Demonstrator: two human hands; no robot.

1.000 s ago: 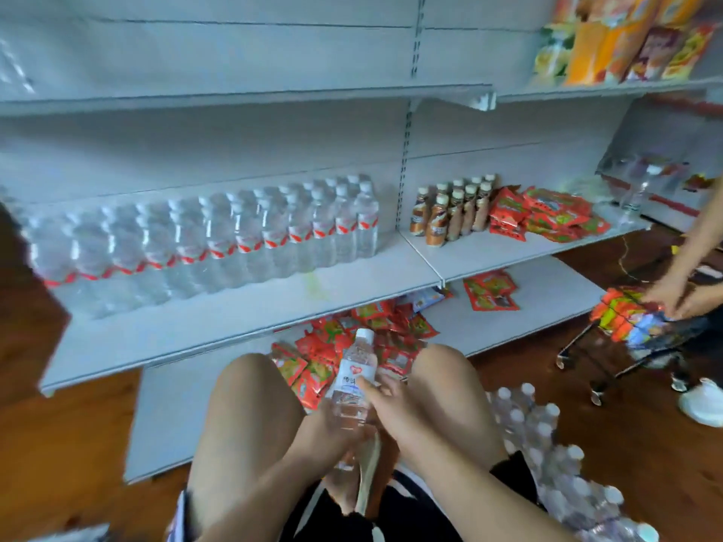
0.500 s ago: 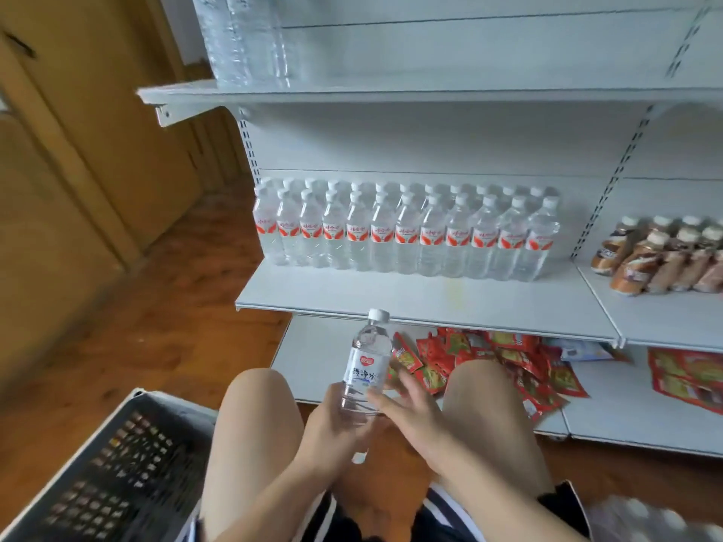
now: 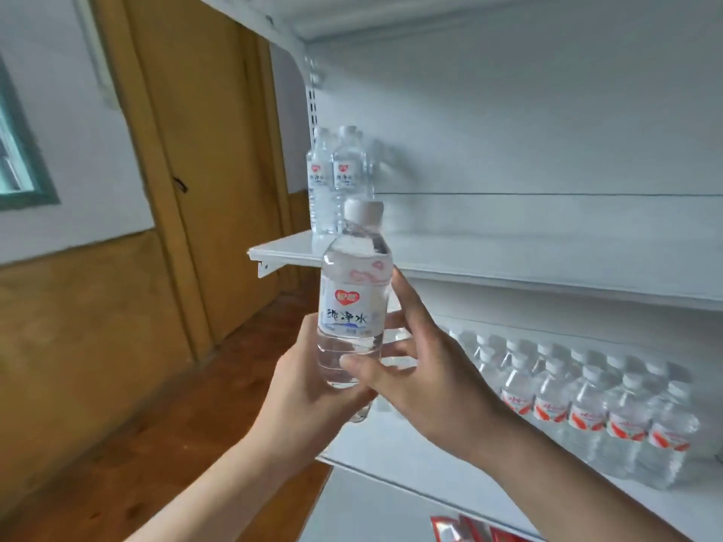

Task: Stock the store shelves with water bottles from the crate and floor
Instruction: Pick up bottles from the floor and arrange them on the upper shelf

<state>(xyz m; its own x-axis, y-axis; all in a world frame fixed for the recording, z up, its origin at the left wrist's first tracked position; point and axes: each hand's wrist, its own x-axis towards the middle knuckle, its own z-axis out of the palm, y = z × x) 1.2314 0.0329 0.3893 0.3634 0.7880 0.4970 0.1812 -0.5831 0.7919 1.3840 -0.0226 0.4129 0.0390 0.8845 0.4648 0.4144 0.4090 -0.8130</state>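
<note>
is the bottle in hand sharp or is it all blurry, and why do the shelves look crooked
Head view: the held bottle has a fairly sharp label, while the bottle rows at lower right smear toward the frame edge; same head view: the shelf and door lean, likely wide-angle tilt; light is soft, without hard shadows.

A wooden door stands upper left. Beside it a white wall holds a teal-framed window above wood panelling. Wooden floor lies lower left.
</note>
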